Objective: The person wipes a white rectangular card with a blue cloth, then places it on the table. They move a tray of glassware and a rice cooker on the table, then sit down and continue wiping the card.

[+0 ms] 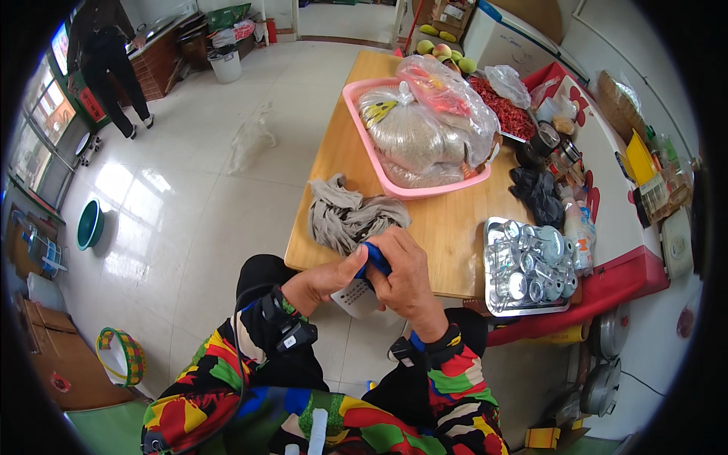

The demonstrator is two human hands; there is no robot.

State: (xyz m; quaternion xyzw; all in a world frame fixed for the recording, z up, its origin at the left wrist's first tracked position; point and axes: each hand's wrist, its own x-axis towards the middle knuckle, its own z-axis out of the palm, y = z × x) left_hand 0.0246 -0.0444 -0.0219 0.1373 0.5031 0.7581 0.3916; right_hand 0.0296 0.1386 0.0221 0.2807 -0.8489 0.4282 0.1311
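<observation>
Close in front of my body, at the table's near edge, both hands hold a white container [357, 298] with dark printing on its side. A blue cloth or cover [376, 259] lies over its upper end. My left hand [327, 280] grips it from the left, thumb against the blue piece. My right hand [402, 277] wraps over the top and right side, its fingers curled on the blue piece. What the container's top looks like is hidden by the fingers. Just beyond my hands a crumpled grey-beige cloth [347, 213] rests on the wooden table [443, 244].
On the table stand a pink plastic basket [392, 190] with filled plastic bags, a metal tray [526, 311] of glass cups, a black plastic bag [539, 196] and a tray of red dried peppers [492, 105]. A person [108, 57] stands far left; a green basin [91, 224] is on the floor.
</observation>
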